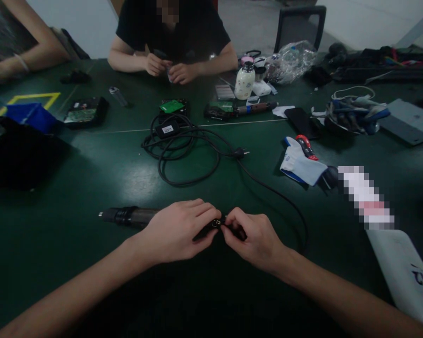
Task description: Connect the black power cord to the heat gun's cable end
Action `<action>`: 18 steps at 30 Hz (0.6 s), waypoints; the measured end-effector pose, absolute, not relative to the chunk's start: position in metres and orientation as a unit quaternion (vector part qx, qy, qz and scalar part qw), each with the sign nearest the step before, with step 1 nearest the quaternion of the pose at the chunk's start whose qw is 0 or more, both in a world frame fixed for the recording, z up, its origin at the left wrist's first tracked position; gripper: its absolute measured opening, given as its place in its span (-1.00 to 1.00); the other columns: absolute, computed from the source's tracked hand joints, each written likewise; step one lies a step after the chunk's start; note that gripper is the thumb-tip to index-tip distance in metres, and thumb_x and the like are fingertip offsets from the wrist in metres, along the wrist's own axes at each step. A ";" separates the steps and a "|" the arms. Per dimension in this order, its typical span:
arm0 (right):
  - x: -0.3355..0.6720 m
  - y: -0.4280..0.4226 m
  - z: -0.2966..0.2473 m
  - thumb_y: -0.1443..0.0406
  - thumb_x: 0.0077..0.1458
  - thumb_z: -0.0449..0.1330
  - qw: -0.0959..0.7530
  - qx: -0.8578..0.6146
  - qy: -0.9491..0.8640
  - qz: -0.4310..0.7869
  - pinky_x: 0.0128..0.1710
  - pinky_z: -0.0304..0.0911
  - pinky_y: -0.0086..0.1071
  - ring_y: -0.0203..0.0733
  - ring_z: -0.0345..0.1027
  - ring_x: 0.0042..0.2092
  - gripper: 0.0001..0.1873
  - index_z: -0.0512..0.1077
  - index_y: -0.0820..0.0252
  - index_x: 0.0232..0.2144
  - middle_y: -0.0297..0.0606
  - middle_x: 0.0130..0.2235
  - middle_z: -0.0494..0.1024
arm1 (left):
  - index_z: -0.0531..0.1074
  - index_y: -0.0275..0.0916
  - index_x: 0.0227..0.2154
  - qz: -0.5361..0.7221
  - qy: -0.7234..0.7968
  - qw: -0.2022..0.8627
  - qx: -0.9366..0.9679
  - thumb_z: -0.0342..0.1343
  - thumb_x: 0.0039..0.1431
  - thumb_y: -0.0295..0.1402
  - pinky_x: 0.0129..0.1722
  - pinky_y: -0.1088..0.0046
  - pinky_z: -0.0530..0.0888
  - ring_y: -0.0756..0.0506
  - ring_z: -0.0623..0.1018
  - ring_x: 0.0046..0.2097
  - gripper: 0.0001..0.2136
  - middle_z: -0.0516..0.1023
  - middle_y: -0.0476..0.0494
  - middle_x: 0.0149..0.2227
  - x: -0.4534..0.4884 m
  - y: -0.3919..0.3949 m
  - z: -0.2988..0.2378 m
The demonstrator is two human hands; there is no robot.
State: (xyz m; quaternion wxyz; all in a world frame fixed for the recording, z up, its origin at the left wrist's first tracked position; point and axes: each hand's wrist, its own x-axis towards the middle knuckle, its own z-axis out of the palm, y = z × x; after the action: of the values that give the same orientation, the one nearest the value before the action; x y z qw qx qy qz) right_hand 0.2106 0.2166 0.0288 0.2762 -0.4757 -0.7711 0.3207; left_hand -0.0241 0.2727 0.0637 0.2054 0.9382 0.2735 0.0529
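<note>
An electric screwdriver [130,216] lies level just above or on the green table, its bit pointing left. My left hand [178,230] is closed round its rear part, covering much of the body. At that rear end, a small brassy metal piece [216,222] shows between my two hands. My right hand [255,234] is pinched there, thumb and fingertips together on a small dark cable connector, mostly hidden by the fingers. A black power cord [296,206] runs down behind my right wrist; where it ends is hidden.
Ahead lie a coiled cord with a black adapter [167,129] and its plug [240,152]. A glove [301,164], a red-handled tool [306,147] and a white device [402,272] are on the right. Across the table, a person handles a small item near hard drives [86,111] and another screwdriver [255,108].
</note>
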 end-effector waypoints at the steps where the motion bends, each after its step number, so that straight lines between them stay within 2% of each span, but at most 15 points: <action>1: 0.211 0.217 0.029 0.31 0.32 0.21 0.276 -0.475 -0.771 0.321 -0.46 0.13 -0.47 -0.38 0.31 -0.48 -0.94 0.37 0.12 -0.24 -0.47 -0.44 0.45 | 0.38 -0.15 0.00 0.054 0.270 0.213 0.938 0.04 0.43 -0.29 -0.07 0.28 0.50 -0.11 0.55 -0.06 -0.84 0.55 -0.06 -0.06 -0.024 0.273 0.064; 7: 0.211 0.218 0.029 0.31 0.32 0.21 0.277 -0.470 -0.775 0.318 -0.45 0.15 -0.47 -0.37 0.34 -0.46 -0.94 0.37 0.13 -0.23 -0.45 -0.41 0.47 | 0.38 -0.17 -0.07 0.065 0.298 0.211 0.929 0.03 0.46 -0.24 -0.09 0.28 0.52 -0.11 0.57 -0.06 -0.85 0.55 -0.08 -0.04 -0.026 0.273 0.060; 13: 0.212 0.218 0.028 0.31 0.32 0.22 0.279 -0.468 -0.776 0.318 -0.44 0.15 -0.47 -0.37 0.34 -0.45 -0.93 0.37 0.12 -0.23 -0.45 -0.41 0.47 | 0.40 -0.14 0.03 0.064 0.264 0.222 0.936 0.08 0.42 -0.31 -0.02 0.28 0.54 -0.11 0.57 0.00 -0.81 0.55 -0.07 0.02 -0.028 0.274 0.062; 18: 0.212 0.219 0.028 0.30 0.33 0.22 0.270 -0.466 -0.780 0.318 -0.43 0.16 -0.47 -0.36 0.36 -0.44 -0.93 0.37 0.12 -0.22 -0.44 -0.40 0.48 | 0.42 -0.20 -0.07 0.084 0.285 0.184 0.937 0.05 0.45 -0.26 -0.11 0.27 0.56 -0.15 0.61 -0.04 -0.85 0.58 -0.14 -0.02 -0.028 0.273 0.057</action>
State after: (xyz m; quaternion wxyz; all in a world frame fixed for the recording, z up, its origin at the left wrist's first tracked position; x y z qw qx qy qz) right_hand 0.2121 0.2186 0.0278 0.2702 -0.4661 -0.7800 0.3183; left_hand -0.0279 0.2729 0.0574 0.1842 0.9368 0.2855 0.0837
